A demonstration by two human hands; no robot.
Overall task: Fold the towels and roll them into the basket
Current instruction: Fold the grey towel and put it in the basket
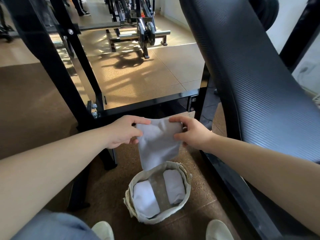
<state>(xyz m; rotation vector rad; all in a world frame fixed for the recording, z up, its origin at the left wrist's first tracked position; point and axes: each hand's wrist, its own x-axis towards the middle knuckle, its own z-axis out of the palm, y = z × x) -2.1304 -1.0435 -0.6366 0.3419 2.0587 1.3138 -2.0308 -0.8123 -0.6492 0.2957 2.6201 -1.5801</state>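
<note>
Pinches a folded grey towel (158, 144) at its top corners, left hand (121, 131) and right hand (192, 134) both clamped on the cloth — hangs it over the far rim of the basket (155, 219) on the floor (204, 205). Inside, left and right: two rolled white towels (145, 198).

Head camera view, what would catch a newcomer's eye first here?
The pale towel at centre stands out first, pinched at its top corners by the left hand and right hand and hanging down toward the basket. That basket sits on the floor below and holds two rolled white towels side by side, with a strap between them. A large black padded bench fills the right side.
</note>
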